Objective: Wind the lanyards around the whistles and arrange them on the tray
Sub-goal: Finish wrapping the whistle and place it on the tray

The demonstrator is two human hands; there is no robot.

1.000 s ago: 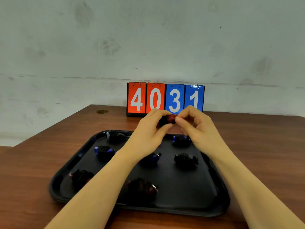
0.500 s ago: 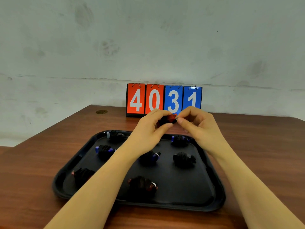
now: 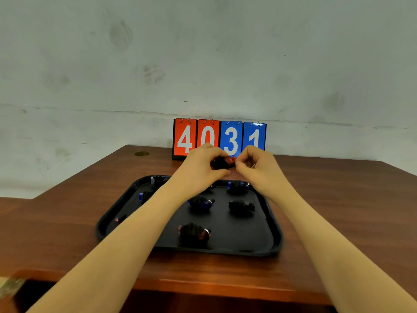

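Note:
Above the far edge of the black tray (image 3: 274,241) my left hand (image 3: 199,167) grips a red whistle (image 3: 223,162) wrapped in its black lanyard. My right hand (image 3: 256,164) pinches the whistle's right end, at its metal ring. On the tray lie several wound whistles: a red one (image 3: 194,232) near the front, a blue one (image 3: 200,203) in the middle, a black bundle (image 3: 241,207) to its right, and a blue one (image 3: 238,185) at the back right. More bundles at the left are partly hidden by my left forearm.
A flip scoreboard (image 3: 218,138) reading 4031 stands at the back of the brown wooden table (image 3: 338,211), against a pale wall. The table's front edge runs close below the tray. A small round brass fitting (image 3: 141,153) sits at the back left.
My view has tilted and pulled back a little, so the tray sits higher and smaller. Both hands stay together on the red whistle, with small finger shifts at its right end.

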